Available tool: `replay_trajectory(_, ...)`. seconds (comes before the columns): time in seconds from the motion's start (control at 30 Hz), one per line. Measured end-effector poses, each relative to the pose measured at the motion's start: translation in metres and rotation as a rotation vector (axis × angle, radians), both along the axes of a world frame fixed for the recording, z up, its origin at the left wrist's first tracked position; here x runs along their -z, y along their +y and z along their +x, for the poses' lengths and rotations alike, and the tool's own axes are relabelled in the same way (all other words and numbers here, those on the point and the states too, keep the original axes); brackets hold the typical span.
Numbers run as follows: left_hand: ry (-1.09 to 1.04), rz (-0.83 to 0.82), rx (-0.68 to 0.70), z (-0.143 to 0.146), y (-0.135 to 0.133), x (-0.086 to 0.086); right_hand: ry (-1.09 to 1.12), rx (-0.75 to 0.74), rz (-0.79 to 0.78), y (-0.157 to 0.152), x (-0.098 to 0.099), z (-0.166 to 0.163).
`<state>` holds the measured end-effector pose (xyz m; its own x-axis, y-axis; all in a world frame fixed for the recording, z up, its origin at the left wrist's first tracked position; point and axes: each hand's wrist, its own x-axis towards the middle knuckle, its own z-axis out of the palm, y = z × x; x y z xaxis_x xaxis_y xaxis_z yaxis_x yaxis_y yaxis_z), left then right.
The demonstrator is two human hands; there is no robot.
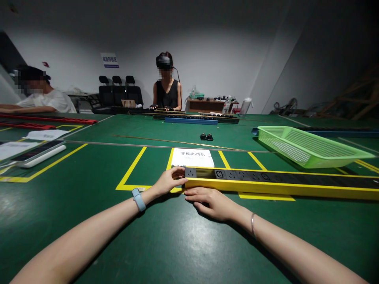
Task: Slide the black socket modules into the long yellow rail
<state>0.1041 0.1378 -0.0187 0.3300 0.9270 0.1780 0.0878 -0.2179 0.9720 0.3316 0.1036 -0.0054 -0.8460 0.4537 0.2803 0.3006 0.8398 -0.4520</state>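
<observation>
A long yellow-sided power strip point(281, 187) with black sockets along its top lies across the green table, running out of view at the right. My left hand point(168, 182) is closed around its left end, thumb on the near side and fingers on the far side. A black socket module point(191, 172) sits in the channel at that end, beside a bare stretch of channel. What my left fingertips press on is partly hidden. Just below the strip's near edge, my right hand point(211, 201) lies with its fingers stretched to the left, close against the yellow side.
Behind the strip lies a paper label point(192, 157), with two small black parts point(206, 136) and a thin rod point(174, 141) beyond. A green basket point(310, 152) stands at right, a tablet-like device point(41, 152) at left. Two other people sit around the table.
</observation>
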Motion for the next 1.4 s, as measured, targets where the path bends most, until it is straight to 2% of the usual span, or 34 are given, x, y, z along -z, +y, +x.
replay_trajectory(0.53, 0.015, -0.023, 0.024, 0.002, -0.003, -0.008, 0.003, -0.005, 0.018, 0.001, 0.002, 0.0)
replay_trajectory(0.8, 0.129, 0.015, 0.065, 0.001, -0.006, -0.016, 0.009, 0.002, 0.014, 0.0, 0.001, 0.0)
replay_trajectory(1.07, 0.202, 0.039, 0.114, -0.001, 0.001, -0.016, 0.044, 0.006, 0.013, -0.001, 0.002, 0.0)
replay_trajectory(1.4, 0.056, -0.085, 0.231, 0.01, 0.005, -0.01, 0.059, 0.004, 0.035, -0.001, 0.002, 0.001)
